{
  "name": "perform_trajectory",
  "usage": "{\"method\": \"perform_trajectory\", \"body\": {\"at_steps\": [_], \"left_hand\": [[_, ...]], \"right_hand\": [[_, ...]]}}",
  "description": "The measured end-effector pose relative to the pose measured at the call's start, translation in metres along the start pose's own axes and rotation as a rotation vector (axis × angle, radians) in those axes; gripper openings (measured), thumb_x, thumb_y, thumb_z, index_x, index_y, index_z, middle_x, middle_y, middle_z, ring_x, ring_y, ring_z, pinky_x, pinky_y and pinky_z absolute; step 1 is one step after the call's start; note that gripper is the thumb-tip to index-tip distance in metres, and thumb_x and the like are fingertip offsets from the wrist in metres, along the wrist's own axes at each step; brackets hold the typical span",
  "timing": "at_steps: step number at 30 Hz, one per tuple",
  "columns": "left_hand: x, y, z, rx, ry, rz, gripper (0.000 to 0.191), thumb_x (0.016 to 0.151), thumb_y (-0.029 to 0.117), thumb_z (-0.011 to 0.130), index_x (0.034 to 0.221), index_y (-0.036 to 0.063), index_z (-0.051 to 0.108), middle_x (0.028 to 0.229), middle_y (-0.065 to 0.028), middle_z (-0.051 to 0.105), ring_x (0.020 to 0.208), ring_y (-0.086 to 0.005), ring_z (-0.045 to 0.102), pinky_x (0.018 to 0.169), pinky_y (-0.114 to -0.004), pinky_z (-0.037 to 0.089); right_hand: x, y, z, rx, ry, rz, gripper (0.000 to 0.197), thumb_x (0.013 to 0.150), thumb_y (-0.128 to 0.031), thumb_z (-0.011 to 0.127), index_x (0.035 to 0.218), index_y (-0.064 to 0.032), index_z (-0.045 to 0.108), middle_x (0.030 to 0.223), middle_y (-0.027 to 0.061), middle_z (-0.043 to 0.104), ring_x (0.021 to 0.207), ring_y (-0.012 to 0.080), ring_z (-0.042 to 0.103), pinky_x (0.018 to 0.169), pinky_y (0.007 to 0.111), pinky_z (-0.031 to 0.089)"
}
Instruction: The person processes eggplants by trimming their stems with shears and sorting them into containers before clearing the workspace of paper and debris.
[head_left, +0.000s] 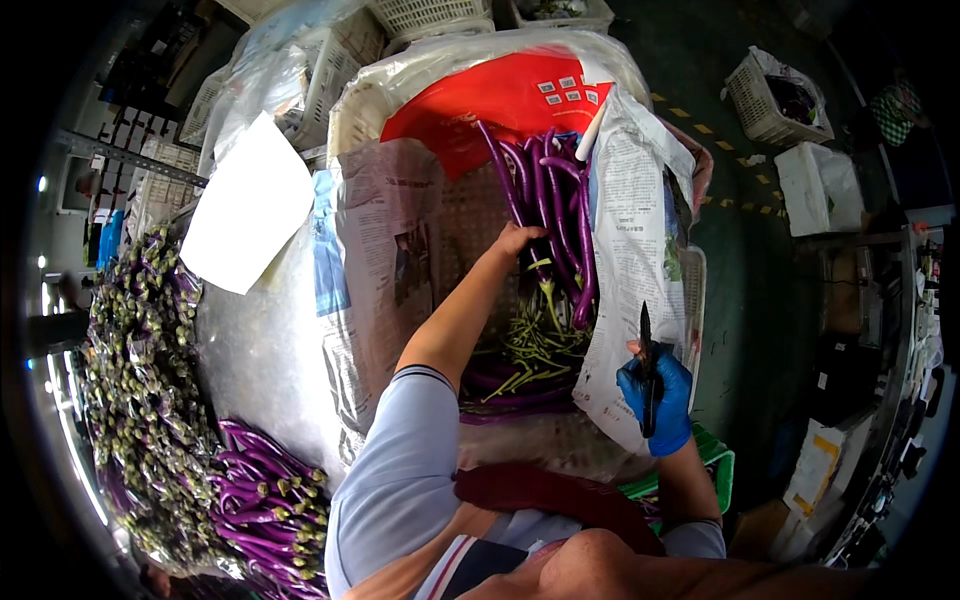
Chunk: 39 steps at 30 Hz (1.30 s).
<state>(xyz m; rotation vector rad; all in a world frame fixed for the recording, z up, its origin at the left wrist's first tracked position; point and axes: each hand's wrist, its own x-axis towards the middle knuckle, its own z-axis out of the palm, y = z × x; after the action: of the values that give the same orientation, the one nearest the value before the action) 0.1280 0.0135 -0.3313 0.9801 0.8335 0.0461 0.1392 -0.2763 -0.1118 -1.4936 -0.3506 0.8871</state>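
Note:
Long purple eggplants (559, 199) lie side by side in a crate lined with newspaper (626, 247). My bare left hand (521, 238) grips a long eggplant (501, 169) at the left of this bunch, near the stem ends; some fingers are hidden beneath. Green stems and cut stem pieces (536, 337) are heaped just below the bunch, over more eggplants (517, 397) lying crosswise. A blue glove covers my right hand (660, 397), which is closed around a black knife (646, 375) with its blade pointing away from me, above the crate's right side.
Red printed sheeting (487, 97) lines the crate's far end. On the metal table (259, 352) at left lie bagged eggplants (146, 397), loose eggplants (262, 502) and a white sheet (251, 206). A green basket (720, 465) stands by my right arm. Crates (750, 94) stand on the floor.

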Motion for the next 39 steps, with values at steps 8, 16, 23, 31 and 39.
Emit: {"method": "perform_trajectory", "body": {"at_steps": [8, 16, 23, 31, 39], "left_hand": [[-0.008, 0.005, 0.008, -0.045, -0.033, 0.01, 0.039, 0.064, 0.011, 0.064, 0.1, 0.0021, 0.05, 0.086, -0.0086, 0.058, 0.076, -0.0209, 0.057, 0.071, -0.033, 0.045], [-0.033, 0.012, -0.01, -0.123, -0.077, -0.222, 0.028, 0.062, 0.01, 0.061, 0.086, -0.0041, 0.055, 0.077, -0.0123, 0.059, 0.07, -0.0223, 0.057, 0.069, -0.035, 0.046], [-0.129, 0.04, -0.013, -0.492, -0.349, -0.067, 0.041, 0.068, 0.015, 0.058, 0.103, -0.0023, 0.047, 0.094, -0.015, 0.055, 0.085, -0.0257, 0.055, 0.079, -0.039, 0.044], [-0.189, 0.12, 0.017, -0.3, -0.33, 0.249, 0.044, 0.064, 0.013, 0.063, 0.102, -0.0022, 0.047, 0.093, -0.0125, 0.056, 0.085, -0.0237, 0.055, 0.077, -0.037, 0.046], [-0.231, 0.143, 0.005, -0.575, -0.469, 0.265, 0.05, 0.064, 0.014, 0.063, 0.106, -0.0018, 0.043, 0.098, -0.0163, 0.053, 0.09, -0.027, 0.053, 0.082, -0.039, 0.043]], "right_hand": [[0.001, -0.003, -0.003, 0.44, -0.024, 0.194, 0.029, 0.074, 0.001, 0.053, 0.103, 0.0019, 0.048, 0.102, 0.0114, 0.052, 0.083, 0.0137, 0.052, 0.068, 0.027, 0.048], [0.003, -0.001, 0.0, 0.196, -0.046, 0.052, 0.025, 0.083, -0.009, 0.043, 0.104, 0.0025, 0.049, 0.097, 0.0095, 0.054, 0.075, 0.0116, 0.052, 0.072, 0.029, 0.045], [0.007, -0.004, 0.014, -0.184, -0.029, -0.291, 0.022, 0.081, -0.009, 0.045, 0.099, 0.0022, 0.053, 0.06, 0.0021, 0.047, 0.051, 0.0069, 0.045, 0.053, 0.019, 0.042], [0.002, -0.013, 0.012, -0.295, -0.378, -0.113, 0.034, 0.074, 0.002, 0.053, 0.108, 0.0009, 0.046, 0.089, 0.0049, 0.052, 0.077, 0.0112, 0.049, 0.076, 0.028, 0.047], [-0.015, -0.085, 0.007, -0.907, -0.625, -0.259, 0.052, 0.068, -0.031, 0.065, 0.104, 0.0012, 0.047, 0.075, 0.014, 0.054, 0.067, 0.0216, 0.053, 0.064, 0.03, 0.043]]}}
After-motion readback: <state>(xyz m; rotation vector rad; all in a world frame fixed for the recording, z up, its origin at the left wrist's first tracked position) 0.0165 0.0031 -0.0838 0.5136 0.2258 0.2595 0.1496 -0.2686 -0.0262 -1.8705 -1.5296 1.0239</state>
